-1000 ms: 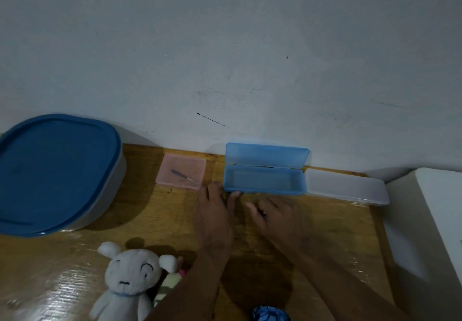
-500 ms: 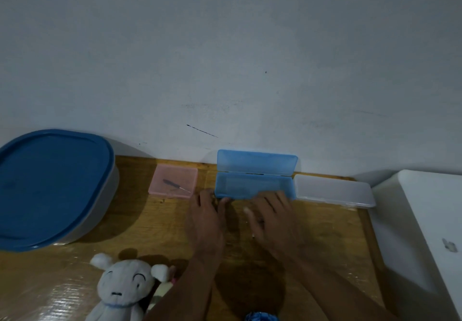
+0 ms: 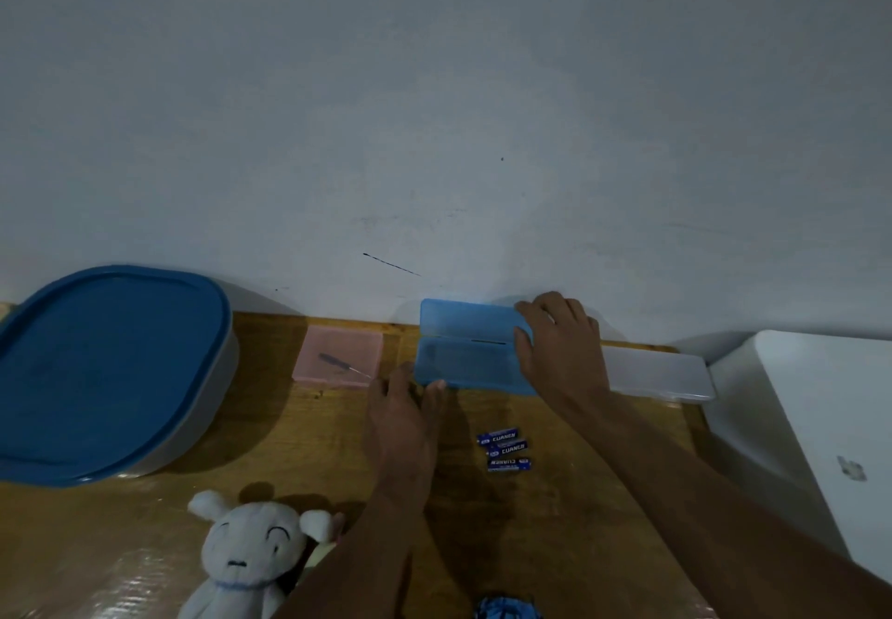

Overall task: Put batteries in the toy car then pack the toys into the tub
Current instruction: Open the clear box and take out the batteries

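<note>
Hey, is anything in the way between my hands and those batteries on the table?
Nothing visible is. The three batteries lie loose on bare wood in front of the open blue case, between your forearms. Your left hand touches the case's front left corner; your right hand holds its lid.

**Right hand reaches the lid; batteries come into sight**

The right hand [image 3: 560,348] has left the table [image 3: 521,531] in front of the case [image 3: 463,370]. It has reached up to the right end of the raised lid [image 3: 463,321], where thumb and fingers now grip the lid's edge. On the patch of table the hand covered before, three blue batteries [image 3: 504,450] now show. They lie side by side, near the case's front and apart from the hand.
</note>
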Demonstrator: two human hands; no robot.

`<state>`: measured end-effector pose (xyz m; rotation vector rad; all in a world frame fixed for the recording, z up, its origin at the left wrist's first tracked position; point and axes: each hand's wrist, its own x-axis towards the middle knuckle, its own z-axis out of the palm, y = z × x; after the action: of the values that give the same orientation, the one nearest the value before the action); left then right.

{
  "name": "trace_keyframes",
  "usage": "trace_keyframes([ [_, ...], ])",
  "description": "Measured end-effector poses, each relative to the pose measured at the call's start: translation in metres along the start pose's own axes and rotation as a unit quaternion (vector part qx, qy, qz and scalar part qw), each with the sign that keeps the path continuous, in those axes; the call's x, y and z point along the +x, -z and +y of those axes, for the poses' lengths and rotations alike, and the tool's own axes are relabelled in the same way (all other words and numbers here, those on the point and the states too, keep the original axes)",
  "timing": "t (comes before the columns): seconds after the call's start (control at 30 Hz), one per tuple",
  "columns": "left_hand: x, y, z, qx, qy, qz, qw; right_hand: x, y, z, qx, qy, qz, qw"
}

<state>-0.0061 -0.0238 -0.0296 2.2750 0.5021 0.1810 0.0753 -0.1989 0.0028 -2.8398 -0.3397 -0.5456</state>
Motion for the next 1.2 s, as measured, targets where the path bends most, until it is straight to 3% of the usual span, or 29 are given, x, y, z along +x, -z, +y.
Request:
trace_keyframes([
  [0.17,-0.001,0.000,0.004,-0.020,0.021,0.007,1.000,-0.007,0.009,0.001,-0.007,0.032,0.022,0.999],
  [0.47,0.002,0.000,0.005,-0.021,0.012,0.009,1.000,-0.043,-0.001,0.008,-0.002,0.146,-0.066,0.987],
  [0.67,0.005,-0.004,0.001,0.011,0.007,0.008,1.000,-0.044,-0.004,0.008,-0.004,0.172,-0.057,0.983],
  [1.2,0.010,-0.009,0.003,0.023,0.029,0.021,0.999,-0.051,-0.012,0.008,0.004,0.135,-0.096,0.986],
])
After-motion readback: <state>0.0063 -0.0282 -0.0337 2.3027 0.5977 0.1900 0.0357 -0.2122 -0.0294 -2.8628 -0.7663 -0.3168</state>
